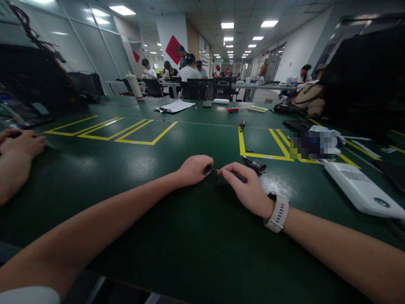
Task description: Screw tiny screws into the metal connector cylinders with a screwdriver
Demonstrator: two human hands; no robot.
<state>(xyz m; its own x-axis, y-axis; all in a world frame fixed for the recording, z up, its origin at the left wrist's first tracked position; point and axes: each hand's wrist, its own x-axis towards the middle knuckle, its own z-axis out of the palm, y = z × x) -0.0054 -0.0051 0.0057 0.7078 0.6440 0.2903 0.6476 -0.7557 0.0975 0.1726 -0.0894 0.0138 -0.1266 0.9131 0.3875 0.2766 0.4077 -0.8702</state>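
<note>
Both my forearms rest on a dark green table (pixel 190 236). My left hand (pixel 193 169) is closed around a small round dark part (pixel 207 169) with a shiny rim. My right hand (pixel 245 188), with a white watch on its wrist, pinches a thin screwdriver (pixel 232 174) whose tip points into that part. A few tiny dark bits lie on the table just under the two hands. A short black cylinder (pixel 257 165) lies just beyond my right hand.
Another person's hand (pixel 19 145) rests at the far left. A white flat device (pixel 360 190) lies to the right. Yellow tape boxes (pixel 139 133), a red-handled screwdriver (pixel 234 109), a clipboard with paper (pixel 174 106) and small screws lie farther back. Seated people work at distant tables.
</note>
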